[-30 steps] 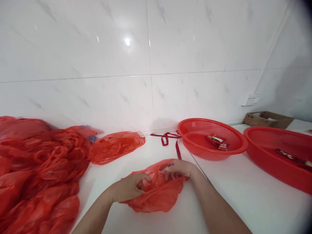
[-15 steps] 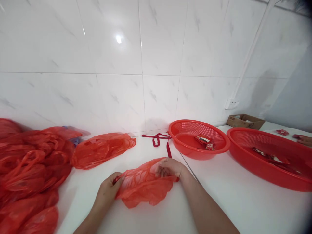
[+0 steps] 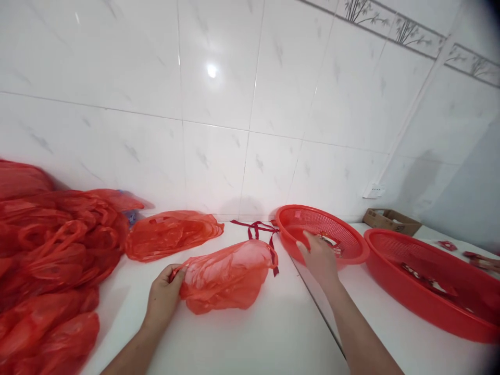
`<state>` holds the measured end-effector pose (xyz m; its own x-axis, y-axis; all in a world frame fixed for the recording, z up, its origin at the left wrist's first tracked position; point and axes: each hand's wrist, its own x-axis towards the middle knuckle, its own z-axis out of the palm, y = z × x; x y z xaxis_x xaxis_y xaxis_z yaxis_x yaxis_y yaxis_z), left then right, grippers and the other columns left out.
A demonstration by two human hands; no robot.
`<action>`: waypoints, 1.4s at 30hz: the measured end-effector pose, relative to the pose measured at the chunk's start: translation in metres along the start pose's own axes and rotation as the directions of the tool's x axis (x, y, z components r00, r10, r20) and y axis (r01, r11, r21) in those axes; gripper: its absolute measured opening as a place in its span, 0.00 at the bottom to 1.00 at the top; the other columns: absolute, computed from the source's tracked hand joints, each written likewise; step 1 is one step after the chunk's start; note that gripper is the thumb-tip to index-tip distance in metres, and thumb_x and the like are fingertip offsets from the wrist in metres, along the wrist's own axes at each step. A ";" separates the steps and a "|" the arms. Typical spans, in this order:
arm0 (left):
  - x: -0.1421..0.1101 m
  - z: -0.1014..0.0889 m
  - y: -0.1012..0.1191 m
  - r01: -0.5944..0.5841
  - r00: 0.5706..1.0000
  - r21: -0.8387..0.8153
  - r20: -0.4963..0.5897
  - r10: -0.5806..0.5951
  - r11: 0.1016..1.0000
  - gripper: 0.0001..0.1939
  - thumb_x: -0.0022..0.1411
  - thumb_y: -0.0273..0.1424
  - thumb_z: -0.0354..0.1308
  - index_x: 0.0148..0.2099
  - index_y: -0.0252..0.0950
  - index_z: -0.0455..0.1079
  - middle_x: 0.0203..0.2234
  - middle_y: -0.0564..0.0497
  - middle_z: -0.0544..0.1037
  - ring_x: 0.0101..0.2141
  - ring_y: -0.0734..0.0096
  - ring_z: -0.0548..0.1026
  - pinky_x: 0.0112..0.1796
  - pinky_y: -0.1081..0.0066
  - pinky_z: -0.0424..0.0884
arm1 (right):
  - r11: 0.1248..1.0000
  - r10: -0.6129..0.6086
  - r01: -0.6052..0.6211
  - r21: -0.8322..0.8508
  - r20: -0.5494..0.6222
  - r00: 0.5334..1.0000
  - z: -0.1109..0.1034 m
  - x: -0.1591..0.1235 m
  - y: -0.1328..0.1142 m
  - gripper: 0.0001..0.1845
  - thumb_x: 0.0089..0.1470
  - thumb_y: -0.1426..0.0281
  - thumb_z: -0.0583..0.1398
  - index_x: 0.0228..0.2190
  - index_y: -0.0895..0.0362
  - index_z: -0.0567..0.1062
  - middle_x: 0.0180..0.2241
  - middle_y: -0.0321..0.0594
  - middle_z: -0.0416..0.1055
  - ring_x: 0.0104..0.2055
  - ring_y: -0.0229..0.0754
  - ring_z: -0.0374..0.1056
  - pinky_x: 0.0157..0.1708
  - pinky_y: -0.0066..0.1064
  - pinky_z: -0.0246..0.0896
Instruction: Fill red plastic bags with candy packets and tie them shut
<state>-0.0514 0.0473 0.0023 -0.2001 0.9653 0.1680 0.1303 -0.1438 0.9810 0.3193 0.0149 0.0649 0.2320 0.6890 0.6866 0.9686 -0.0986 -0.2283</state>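
Note:
My left hand (image 3: pixel 166 294) pinches the left end of a thin red plastic bag (image 3: pixel 228 278), which spreads out over the white table. My right hand (image 3: pixel 318 258) is off the bag and reaches over the near rim of a round red basket (image 3: pixel 287 229), fingers apart with nothing in them. Inside that basket, small red printed packets (image 3: pixel 336 251) lie just past my right fingertips, partly covered by the hand. Dark red ribbon (image 3: pixel 255 229) lies on the table between the bag and the basket.
A heap of red plastic bags (image 3: pixel 58 250) fills the left side, and another flat red bag (image 3: pixel 175 234) lies beside it. At right stand a larger red basket (image 3: pixel 422 307) with packets inside and a cardboard box (image 3: pixel 394 221). Another person's hand (image 3: pixel 484 260) shows at the right edge.
My right hand has let go of the bag and moved right to the round basket. My left hand keeps its hold on the bag. The view has tilted and shifted.

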 end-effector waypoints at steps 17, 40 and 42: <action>-0.003 0.001 0.008 0.039 0.999 0.052 -0.031 -0.037 0.998 0.18 0.47 0.45 0.57 0.34 0.36 0.69 0.24 0.54 0.73 0.26 0.70 0.68 0.27 0.74 0.64 | 0.967 -0.097 0.176 -0.185 0.372 0.923 -0.018 -0.085 0.001 0.17 0.58 0.68 0.52 0.48 0.56 0.71 0.41 0.46 0.74 0.41 0.47 0.70 0.39 0.35 0.60; -0.002 0.002 -0.009 -0.001 1.000 -0.035 0.025 0.002 0.999 0.14 0.54 0.43 0.54 0.30 0.37 0.66 0.20 0.58 0.67 0.24 0.73 0.65 0.26 0.76 0.60 | 0.985 0.109 -0.169 -0.022 0.844 0.526 -0.100 -0.033 0.064 0.43 0.46 0.51 0.58 0.60 0.54 0.56 0.59 0.46 0.57 0.59 0.53 0.57 0.55 0.41 0.55; -0.002 0.002 -0.010 -0.010 1.000 -0.039 0.019 0.011 0.999 0.13 0.55 0.42 0.54 0.29 0.37 0.65 0.19 0.58 0.66 0.23 0.74 0.63 0.25 0.76 0.59 | 0.978 0.131 -0.203 -0.047 0.897 0.422 -0.092 -0.038 0.070 0.42 0.46 0.50 0.58 0.60 0.52 0.56 0.59 0.43 0.58 0.59 0.53 0.57 0.57 0.41 0.53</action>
<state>-0.0505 0.0474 -0.0084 -0.1802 0.9676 0.1768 0.0940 -0.1620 0.9823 0.3864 -0.0843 0.0859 0.1447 0.9219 -0.3594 0.9043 -0.2706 -0.3302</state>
